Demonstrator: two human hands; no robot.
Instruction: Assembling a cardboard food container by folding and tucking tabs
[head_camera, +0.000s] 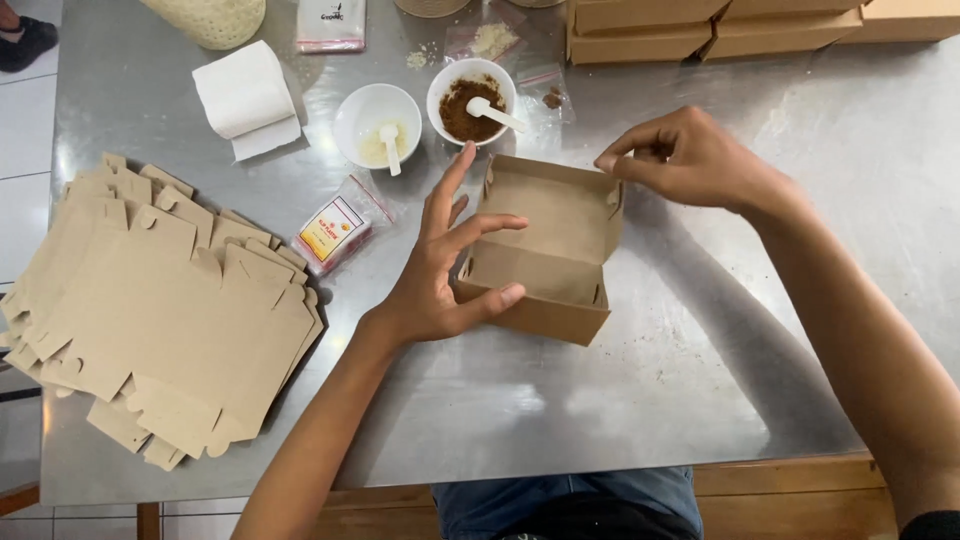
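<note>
Cardboard box (545, 255), brown and half-formed, sits near the middle of the steel table (700, 400) in the head view, its lid flap laid back toward twelve o'clock and its tray open to the camera. At its nine o'clock edge the left hand (440, 275) pinches the near-left corner wall, thumb on the outside, index finger curled over the rim, the other fingers splayed loose and holding nothing. At the box's one o'clock corner the right hand (690, 160) has thumb and forefinger closed on the small corner tab of the lid flap, the rest of the fingers curled in. By my reading the tray walls already stand and the near corners look locked, while the far flap corners are not yet tucked and the lid is not closed. Well off at nine o'clock lies a fanned stack of flat box blanks (160, 310), unfolded. At twelve o'clock stand two white bowls, one with brown powder and a spoon (470, 100), one with a pale paste (377, 125); a tissue roll (245, 100) lies at eleven, a small sachet (333, 232) just beside the left hand, and finished boxes (700, 30) are stacked at one o'clock
</note>
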